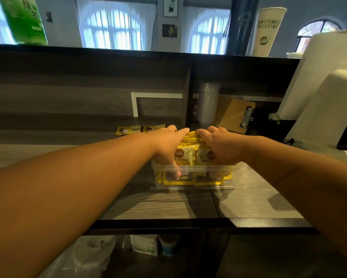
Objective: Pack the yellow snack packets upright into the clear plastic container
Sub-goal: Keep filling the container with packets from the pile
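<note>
A green carton [23, 19] stands on the top ledge, far left of and above the container [192, 173]. Two loose packets [140, 129] lie flat on the desk [158, 203] behind the container, to its left. The left hand [168, 146] is at the container's left end, its grip closed on the upright packets [186, 155], thumb down inside the clear wall. The stack stands in the container, tops above its rim. The right hand [218, 146] presses the stack from the container's right, fingers curled over the packets' tops. A clipboard [236, 115] leans behind the container to the right; a tall paper cup [267, 31] stands on the ledge above it.
</note>
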Demonstrator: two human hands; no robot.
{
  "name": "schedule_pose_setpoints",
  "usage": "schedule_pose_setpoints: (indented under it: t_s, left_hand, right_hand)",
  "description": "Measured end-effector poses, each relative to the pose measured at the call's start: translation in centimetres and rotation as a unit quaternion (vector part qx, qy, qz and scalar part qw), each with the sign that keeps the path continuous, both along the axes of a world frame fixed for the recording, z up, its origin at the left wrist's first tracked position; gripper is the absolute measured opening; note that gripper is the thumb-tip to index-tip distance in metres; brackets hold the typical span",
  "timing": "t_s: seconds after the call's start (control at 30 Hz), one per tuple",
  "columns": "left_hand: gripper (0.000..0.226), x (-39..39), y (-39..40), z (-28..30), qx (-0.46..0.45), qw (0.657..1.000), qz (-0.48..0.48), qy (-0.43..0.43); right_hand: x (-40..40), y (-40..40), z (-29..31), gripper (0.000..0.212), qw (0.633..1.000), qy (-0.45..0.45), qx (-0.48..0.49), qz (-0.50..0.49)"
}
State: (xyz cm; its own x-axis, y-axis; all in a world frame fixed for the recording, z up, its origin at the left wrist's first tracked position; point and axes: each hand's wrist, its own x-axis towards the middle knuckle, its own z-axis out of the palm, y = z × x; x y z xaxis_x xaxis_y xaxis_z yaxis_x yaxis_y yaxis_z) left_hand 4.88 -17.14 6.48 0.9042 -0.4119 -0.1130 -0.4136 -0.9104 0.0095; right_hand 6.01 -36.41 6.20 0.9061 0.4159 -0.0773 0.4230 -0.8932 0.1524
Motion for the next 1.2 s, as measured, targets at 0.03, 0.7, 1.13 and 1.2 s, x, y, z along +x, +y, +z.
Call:
schedule_pose_setpoints:
  t_s: [0.03,0.7,1.13,1.2]
  left_hand:
    - [0.137,0.0,0.1,0.2,-0.017,1.0,-0.004,0.009]
    - [0.056,4.2,13.3,-6.2,-0.267,0.949,0.154,-0.069]
    - [0.027,5.5,13.1,-8.0,-0.214,0.97,0.087,-0.073]
    - [0.015,5.5,13.6,-8.0,-0.21,0.97,0.108,-0.061]
  right_hand:
    - [0.1,0.0,0.2,0.101,1.0,0.013,0.003,-0.003]
    - [5.9,11.4,3.6,0.044,0.973,0.038,0.218,-0.065]
    - [13.1,15.5,0.3,0.06,0.957,0.244,-0.011,-0.155]
    - [13.4,16.1,-0.1,0.072,0.958,0.232,-0.015,-0.166]
